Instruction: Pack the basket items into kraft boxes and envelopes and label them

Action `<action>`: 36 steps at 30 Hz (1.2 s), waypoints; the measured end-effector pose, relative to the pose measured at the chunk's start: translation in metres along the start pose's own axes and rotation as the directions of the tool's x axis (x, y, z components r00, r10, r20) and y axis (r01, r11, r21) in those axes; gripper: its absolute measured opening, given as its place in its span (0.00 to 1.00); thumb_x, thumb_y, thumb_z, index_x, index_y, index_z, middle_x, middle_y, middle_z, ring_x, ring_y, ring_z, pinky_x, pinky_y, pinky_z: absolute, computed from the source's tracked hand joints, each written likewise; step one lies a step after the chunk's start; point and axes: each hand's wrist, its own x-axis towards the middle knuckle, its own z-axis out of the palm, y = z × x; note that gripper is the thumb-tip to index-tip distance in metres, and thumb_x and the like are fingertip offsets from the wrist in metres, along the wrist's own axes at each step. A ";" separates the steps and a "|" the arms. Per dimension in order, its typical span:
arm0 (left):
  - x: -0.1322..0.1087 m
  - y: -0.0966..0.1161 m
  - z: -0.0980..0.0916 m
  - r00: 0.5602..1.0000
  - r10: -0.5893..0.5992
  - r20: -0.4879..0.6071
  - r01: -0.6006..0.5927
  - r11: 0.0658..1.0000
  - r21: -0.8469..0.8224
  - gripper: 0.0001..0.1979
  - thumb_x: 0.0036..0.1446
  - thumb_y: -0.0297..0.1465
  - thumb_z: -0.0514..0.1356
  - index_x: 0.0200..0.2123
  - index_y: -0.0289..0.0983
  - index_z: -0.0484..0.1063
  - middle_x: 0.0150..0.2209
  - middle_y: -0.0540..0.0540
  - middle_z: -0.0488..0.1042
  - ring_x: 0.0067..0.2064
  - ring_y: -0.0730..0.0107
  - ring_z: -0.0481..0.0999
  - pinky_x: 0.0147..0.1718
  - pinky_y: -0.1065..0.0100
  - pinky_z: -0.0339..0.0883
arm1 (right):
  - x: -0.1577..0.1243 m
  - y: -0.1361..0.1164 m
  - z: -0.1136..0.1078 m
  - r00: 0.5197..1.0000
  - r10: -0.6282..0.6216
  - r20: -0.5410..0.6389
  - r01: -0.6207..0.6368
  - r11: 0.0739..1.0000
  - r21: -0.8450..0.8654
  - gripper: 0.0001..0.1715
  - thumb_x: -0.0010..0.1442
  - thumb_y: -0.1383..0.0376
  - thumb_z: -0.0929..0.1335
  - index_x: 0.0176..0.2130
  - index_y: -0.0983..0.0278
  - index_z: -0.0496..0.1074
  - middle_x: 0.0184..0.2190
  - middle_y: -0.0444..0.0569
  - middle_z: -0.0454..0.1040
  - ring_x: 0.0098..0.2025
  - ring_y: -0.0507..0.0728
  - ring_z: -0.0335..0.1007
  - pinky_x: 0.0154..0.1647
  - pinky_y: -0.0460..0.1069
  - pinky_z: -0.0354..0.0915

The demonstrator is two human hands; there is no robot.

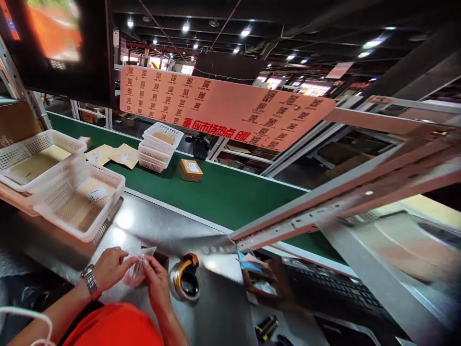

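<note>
On the steel table (158, 226), left hand (110, 269) and right hand (156, 281), fingers (149, 264) tight around a clear bag (136, 272).

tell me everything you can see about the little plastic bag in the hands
The small plastic bag is clear and crinkly, with something pinkish inside, too blurred to identify. It is held over the steel worktop, the left hand pinching its left edge and the right hand its right. One corner sticks up between the hands. A tape dispenser lies to its right, not touching it.
</note>
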 end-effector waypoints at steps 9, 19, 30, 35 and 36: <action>0.012 0.025 0.006 0.962 0.246 -0.119 -0.273 0.888 -0.369 0.18 0.70 0.37 0.60 0.37 0.41 0.91 0.28 0.46 0.82 0.31 0.69 0.77 0.33 0.70 0.66 | 0.005 -0.005 -0.029 0.980 0.013 -0.198 0.031 0.976 0.217 0.25 0.51 0.43 0.83 0.41 0.55 0.87 0.53 0.49 0.85 0.50 0.61 0.80 0.52 0.54 0.77; 0.025 0.053 0.061 0.913 0.409 -0.011 -0.358 0.785 -0.506 0.14 0.65 0.36 0.64 0.38 0.40 0.92 0.33 0.40 0.85 0.35 0.61 0.80 0.40 0.61 0.75 | -0.003 0.032 -0.039 0.993 0.058 0.101 -0.065 0.996 0.064 0.37 0.51 0.48 0.84 0.57 0.58 0.83 0.49 0.53 0.87 0.51 0.66 0.83 0.56 0.61 0.78; 0.056 -0.050 0.095 0.944 0.274 0.185 -0.276 0.961 -0.018 0.32 0.65 0.40 0.68 0.71 0.39 0.75 0.73 0.31 0.70 0.72 0.37 0.73 0.73 0.43 0.69 | 0.051 0.027 -0.125 0.950 -0.268 0.162 0.303 0.651 -0.696 0.33 0.48 0.71 0.71 0.55 0.63 0.82 0.53 0.57 0.83 0.56 0.69 0.81 0.62 0.61 0.76; 0.061 -0.073 0.122 0.930 0.119 0.347 -0.150 0.987 0.065 0.34 0.66 0.33 0.66 0.75 0.44 0.69 0.80 0.35 0.63 0.74 0.39 0.73 0.73 0.45 0.70 | 0.058 0.051 -0.113 0.960 -0.158 0.232 0.280 0.450 -0.848 0.22 0.56 0.75 0.70 0.47 0.62 0.86 0.53 0.59 0.81 0.55 0.67 0.78 0.60 0.61 0.74; 0.062 -0.074 0.123 0.927 0.116 0.356 -0.150 0.986 0.071 0.34 0.67 0.32 0.65 0.75 0.44 0.69 0.81 0.36 0.63 0.75 0.40 0.72 0.74 0.46 0.69 | 0.056 0.052 -0.112 0.959 -0.180 0.217 0.275 0.420 -0.865 0.21 0.59 0.74 0.70 0.48 0.63 0.87 0.51 0.59 0.81 0.54 0.67 0.77 0.59 0.60 0.73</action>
